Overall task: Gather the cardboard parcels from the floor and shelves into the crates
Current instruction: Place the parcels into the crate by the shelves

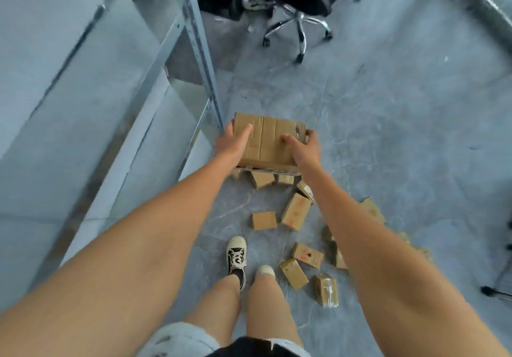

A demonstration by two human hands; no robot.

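Note:
A large brown cardboard box [268,140] is held out in front of me above the floor. My left hand [232,143] grips its left edge with the thumb on top. My right hand [304,149] grips its right edge, thumb on top as well. Below it, several small cardboard parcels lie scattered on the grey floor, among them a flat square one [264,220], a long one with red marks [296,211] and a taped one [326,290]. Some parcels are hidden under the box and behind my right forearm. No crate is in view.
A metal shelving rack [194,35] with pale shelves stands on the left, its post close to the box. A black office chair [300,4] on a chrome wheeled base stands ahead. A dark stand foot [496,291] is at the right edge. My feet are near the parcels.

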